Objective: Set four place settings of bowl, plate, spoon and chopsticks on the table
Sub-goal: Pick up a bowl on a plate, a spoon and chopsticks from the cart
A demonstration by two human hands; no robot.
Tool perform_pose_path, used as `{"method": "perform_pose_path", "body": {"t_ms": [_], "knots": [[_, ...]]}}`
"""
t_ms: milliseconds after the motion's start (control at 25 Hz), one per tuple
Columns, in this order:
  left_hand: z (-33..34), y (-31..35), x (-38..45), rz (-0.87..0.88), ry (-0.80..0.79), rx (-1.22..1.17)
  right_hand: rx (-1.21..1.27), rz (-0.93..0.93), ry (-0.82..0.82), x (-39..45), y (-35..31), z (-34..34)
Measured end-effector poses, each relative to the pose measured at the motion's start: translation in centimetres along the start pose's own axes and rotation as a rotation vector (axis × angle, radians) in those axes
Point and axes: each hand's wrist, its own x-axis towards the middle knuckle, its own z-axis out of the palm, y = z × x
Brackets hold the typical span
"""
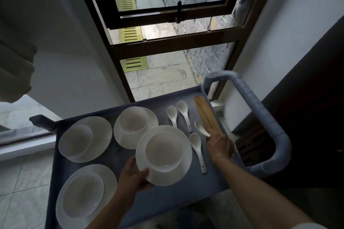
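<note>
Left hand (135, 176) grips near plate (163, 156) with bowl (163, 151), lifted over cart (130, 204) | right hand (219, 145) pinches spoon (202, 129) beside chopsticks (206, 115) | risk: if you tilt the plate, the bowl may slide off.

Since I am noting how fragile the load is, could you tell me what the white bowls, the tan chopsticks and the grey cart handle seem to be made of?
The white bowls look like glazed ceramic or porcelain: smooth, with a soft sheen. The tan chopsticks look like bamboo or wood, matt and straw-coloured. The grey cart handle looks like a tube wrapped in matt padding or plastic; the core cannot be told.
</note>
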Motion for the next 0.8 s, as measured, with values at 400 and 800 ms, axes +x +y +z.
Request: {"method": "perform_pose_path", "body": {"t_ms": [400,800], "knots": [[0.1,0.0,0.6,0.013,0.067,-0.018,-0.039,0.013,-0.019,1.2,-0.2,1.5],[-1.2,0.2,-0.8,0.036,0.066,0.007,-0.083,-0.036,-0.127,3.8,-2.2,0.6]]}}
